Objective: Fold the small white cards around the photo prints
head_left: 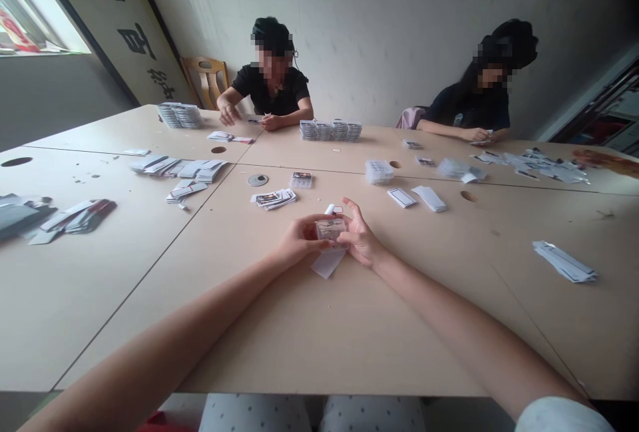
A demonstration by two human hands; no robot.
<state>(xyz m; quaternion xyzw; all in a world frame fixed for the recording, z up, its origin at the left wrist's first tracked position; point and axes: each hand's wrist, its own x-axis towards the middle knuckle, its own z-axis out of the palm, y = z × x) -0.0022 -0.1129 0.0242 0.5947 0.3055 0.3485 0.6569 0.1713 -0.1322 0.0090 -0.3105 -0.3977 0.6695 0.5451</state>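
Note:
Between my two hands is a small clear plastic box, tilted toward me above the table. My left hand grips its left side, thumb along the lower edge and fingers behind. On the right side, my right hand presses its thumb on the box's lower right corner, with the index finger raised off it. A thin white slip shows just below the box. Behind the box, a small white object and a red-outlined label are partly hidden by my fingers.
Ahead lie a card stack, a filled clear box and a round lid. White card stacks and clear boxes stand right of centre. Paper bundles spread leftward. Two people sit across the table, near stacked boxes.

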